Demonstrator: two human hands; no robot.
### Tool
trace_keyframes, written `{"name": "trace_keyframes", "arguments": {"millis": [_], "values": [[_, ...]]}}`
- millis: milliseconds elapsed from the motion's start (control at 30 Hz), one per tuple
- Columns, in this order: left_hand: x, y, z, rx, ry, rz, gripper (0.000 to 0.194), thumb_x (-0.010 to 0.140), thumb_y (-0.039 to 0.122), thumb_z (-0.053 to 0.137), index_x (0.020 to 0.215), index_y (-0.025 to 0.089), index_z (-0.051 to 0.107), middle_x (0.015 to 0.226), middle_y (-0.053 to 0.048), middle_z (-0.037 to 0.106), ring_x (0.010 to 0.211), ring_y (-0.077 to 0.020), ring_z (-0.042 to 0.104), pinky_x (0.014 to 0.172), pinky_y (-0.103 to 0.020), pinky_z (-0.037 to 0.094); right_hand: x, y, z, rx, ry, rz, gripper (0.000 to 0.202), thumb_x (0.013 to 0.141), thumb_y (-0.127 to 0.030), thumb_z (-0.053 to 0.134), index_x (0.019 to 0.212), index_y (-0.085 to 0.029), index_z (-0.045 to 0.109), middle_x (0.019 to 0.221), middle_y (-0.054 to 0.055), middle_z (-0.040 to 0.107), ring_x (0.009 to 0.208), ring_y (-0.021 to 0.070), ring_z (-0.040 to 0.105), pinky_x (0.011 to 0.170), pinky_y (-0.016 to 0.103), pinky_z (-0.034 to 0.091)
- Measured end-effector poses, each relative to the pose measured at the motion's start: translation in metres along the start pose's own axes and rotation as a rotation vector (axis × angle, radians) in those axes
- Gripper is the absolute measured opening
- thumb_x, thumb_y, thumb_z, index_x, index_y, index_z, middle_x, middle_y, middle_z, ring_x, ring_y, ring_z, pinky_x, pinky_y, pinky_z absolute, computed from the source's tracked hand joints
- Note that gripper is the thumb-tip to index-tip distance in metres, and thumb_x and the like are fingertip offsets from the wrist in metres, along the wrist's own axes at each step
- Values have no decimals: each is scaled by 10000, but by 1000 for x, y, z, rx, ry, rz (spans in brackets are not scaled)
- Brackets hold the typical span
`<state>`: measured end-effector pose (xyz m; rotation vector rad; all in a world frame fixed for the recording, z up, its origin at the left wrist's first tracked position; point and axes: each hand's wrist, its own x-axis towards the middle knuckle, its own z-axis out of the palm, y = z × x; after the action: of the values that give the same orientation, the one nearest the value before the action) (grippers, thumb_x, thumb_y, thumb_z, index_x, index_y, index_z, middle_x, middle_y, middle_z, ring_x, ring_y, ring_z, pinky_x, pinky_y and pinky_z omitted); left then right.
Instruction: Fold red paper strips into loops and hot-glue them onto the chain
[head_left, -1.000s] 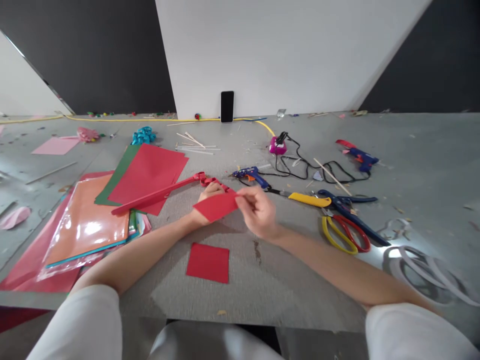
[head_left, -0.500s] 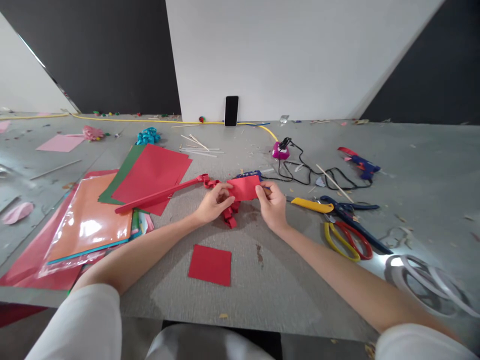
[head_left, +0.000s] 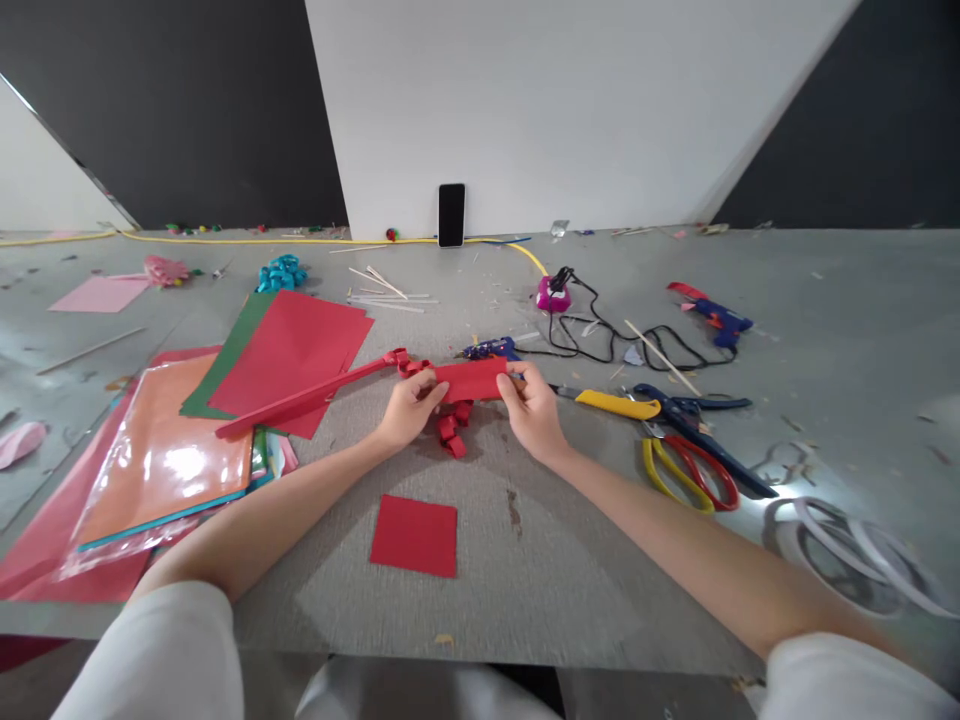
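Observation:
A small red paper piece (head_left: pixel 472 381) is stretched between my two hands above the table. My left hand (head_left: pixel 412 405) pinches its left end between thumb and fingers, and my right hand (head_left: pixel 531 405) pinches the right end. Beneath and behind it lie curled red paper loops (head_left: pixel 451 436), partly hidden by the paper and my left hand. A long red paper strip (head_left: pixel 307 397) runs left from the loops. Closer to me, a red paper square (head_left: pixel 414 536) lies flat on the table.
Left are red sheets (head_left: pixel 289 350), a green sheet (head_left: pixel 214 385) and an orange pack (head_left: pixel 169 440). A blue glue gun (head_left: pixel 491 348) lies just behind my hands. Rightward lie a yellow cutter (head_left: pixel 619 404), scissors (head_left: pixel 690 470), pliers (head_left: pixel 709 440) and white coiled strips (head_left: pixel 855 550). A phone (head_left: pixel 451 215) leans on the wall.
The red paper between my hands now looks narrower from top to bottom, and more of the glue gun behind it shows. The whole view has shifted slightly.

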<state>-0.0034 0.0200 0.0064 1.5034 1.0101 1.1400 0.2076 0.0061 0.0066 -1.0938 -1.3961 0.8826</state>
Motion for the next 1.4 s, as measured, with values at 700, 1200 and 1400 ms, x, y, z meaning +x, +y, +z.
{"name": "trace_keyframes", "arguments": {"millis": [700,1200,1400], "values": [[5,-6,-5,-142,274,-85,420,916,528,660,710,190,518,617,17,560,523,-97,496,548,-244,372,41,17,-17,-776,247,-392,383,962,-501,553,1174,-183,575,1242,194,602,1195,355,506,1040,561,388],[10,-17,-6,-233,318,-71,365,908,449,677,709,188,516,609,21,575,514,-87,508,529,-214,381,61,55,-24,-878,169,23,564,977,-663,426,1139,-138,551,1105,226,665,1067,369,607,932,515,438],[10,-15,-6,-236,318,-83,374,892,460,695,709,185,520,619,15,596,503,-81,506,511,-210,382,63,52,-29,-457,289,-123,598,868,-739,590,1106,-201,481,888,82,679,789,252,657,757,390,512]]}}
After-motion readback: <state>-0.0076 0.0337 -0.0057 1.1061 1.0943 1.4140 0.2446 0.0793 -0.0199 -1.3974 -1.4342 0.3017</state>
